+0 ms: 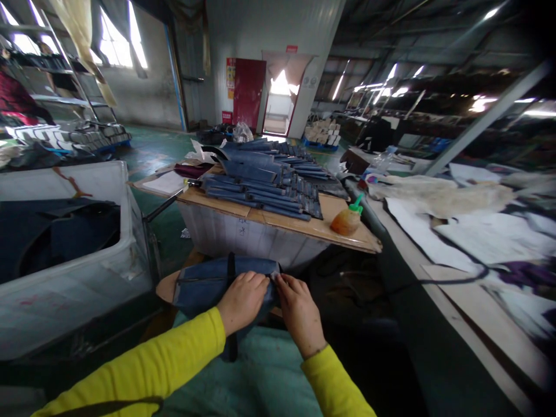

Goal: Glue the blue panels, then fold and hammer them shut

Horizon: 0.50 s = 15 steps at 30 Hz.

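Note:
A dark blue leather-like piece [202,279] lies across my lap, with a black strap [231,267] over it and a tan pointed tip at its left end. My left hand [244,301] rests on the piece, its fingers bent and pressed together on the right part. Close beside it, my right hand [299,313] pinches the piece's right end, where a small pale bit shows between the fingertips. The two hands nearly touch. What lies under the fingers is too small to make out.
Ahead, a cardboard-topped bin [256,231] bears stacks of blue pieces [260,194] and a green-capped bottle [346,220]. A white bin [108,269] with dark material stands left. On the right runs a bench [402,249] with papers and cloth. A person in red [19,95] is far left.

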### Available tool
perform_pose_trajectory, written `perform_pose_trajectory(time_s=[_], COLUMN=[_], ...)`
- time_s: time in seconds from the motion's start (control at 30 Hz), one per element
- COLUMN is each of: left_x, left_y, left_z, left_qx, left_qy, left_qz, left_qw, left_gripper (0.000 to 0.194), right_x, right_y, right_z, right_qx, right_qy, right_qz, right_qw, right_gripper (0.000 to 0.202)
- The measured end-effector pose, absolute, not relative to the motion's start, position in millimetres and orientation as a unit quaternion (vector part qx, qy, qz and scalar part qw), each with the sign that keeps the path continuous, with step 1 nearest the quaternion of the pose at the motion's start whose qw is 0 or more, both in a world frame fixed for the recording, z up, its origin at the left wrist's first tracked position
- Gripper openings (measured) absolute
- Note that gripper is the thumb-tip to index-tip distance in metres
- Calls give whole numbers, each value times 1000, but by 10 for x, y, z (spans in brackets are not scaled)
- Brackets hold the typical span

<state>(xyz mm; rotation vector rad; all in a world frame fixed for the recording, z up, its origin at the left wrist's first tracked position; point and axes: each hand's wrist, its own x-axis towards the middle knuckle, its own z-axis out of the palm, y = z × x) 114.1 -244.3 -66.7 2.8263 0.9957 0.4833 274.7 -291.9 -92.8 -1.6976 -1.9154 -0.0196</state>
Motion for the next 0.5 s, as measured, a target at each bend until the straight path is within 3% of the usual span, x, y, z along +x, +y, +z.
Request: perform_pose_trajectory(time_s=[0.5], left_x=[573], left_y=[-2496], left_z=[-682], left_qx=[908], left_qy=[375], left_qz=[184], left_qw=[40], left_gripper=[33], right_x=[2181], right_y=[-2909], right_z=[-884], right_qx=[-605], right_qy=[-755], right_qz=[-24], right_qw=[251], right_gripper=[55])
